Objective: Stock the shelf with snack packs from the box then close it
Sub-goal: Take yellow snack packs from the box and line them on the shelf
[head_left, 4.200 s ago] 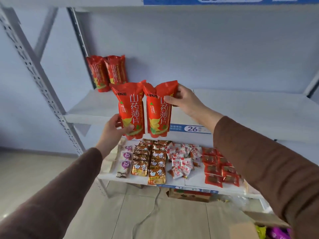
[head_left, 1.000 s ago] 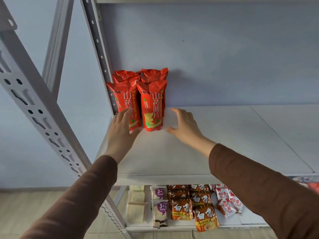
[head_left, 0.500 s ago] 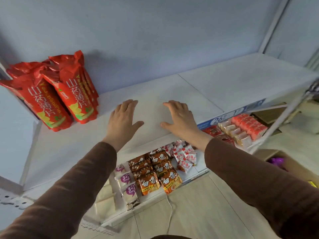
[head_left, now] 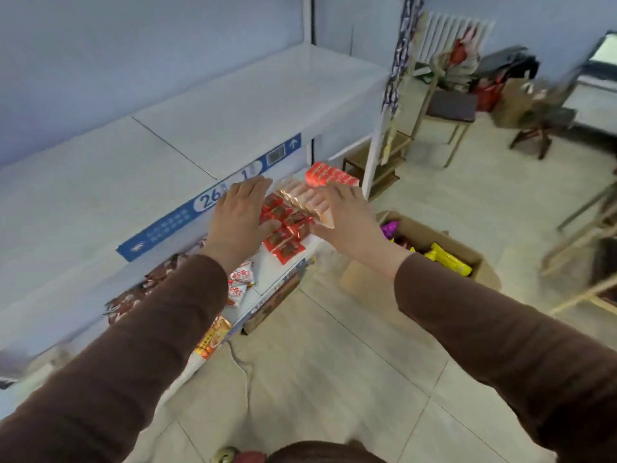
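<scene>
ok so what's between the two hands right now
In the head view, red snack packs on the lower shelf show between the left hand and the right hand; both hands hold nothing.

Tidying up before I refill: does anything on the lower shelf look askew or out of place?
Yes. An orange noodle pack juts over the lower shelf's front edge, tilted, as if it could slip off. A white cable trails on the floor below it. The red packs lie in fairly tidy rows.

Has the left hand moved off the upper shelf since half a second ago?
Yes. The left hand has come back past the blue price strip on the upper shelf and is over the lower shelf's packs.
</scene>
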A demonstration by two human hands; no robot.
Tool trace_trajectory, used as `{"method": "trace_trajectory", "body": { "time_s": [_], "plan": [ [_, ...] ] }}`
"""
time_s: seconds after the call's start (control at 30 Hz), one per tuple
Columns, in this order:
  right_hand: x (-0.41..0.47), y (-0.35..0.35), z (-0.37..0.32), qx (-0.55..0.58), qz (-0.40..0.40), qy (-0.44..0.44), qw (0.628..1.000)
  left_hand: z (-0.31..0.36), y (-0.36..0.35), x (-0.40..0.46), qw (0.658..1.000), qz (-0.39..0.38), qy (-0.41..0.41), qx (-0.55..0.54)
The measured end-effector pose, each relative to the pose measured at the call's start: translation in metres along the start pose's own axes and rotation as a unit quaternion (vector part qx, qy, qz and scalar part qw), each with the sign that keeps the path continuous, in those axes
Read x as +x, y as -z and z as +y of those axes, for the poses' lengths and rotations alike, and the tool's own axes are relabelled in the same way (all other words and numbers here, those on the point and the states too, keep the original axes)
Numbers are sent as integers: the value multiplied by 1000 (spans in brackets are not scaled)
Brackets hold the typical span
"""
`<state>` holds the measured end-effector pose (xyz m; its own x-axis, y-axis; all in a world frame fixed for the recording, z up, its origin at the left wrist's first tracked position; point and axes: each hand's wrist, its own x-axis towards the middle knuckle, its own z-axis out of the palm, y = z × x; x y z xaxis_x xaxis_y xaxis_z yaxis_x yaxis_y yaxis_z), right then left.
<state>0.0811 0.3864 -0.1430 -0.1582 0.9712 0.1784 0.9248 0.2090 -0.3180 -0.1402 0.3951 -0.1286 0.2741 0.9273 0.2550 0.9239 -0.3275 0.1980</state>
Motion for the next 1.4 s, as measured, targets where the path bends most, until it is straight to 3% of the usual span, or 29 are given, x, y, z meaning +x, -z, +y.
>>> {"method": "trace_trajectory", "body": {
  "time_s": [0.27, 0.77, 1.17, 1.4],
  "plan": [
    [-30, 18, 143, 2, -12, -105, 994, 112, -83, 56, 996, -73, -45, -37],
    [14, -22, 340, 20, -96, -263, 960, 194, -261, 214, 959, -238, -88, -127],
    [38, -86, 501, 120, -180, -335, 917, 248, -394, 291, 930, -339, -25, -138],
    [44, -150, 612, 187, -201, -376, 885, 292, -496, 313, 899, -393, 70, -181]
  ]
}}
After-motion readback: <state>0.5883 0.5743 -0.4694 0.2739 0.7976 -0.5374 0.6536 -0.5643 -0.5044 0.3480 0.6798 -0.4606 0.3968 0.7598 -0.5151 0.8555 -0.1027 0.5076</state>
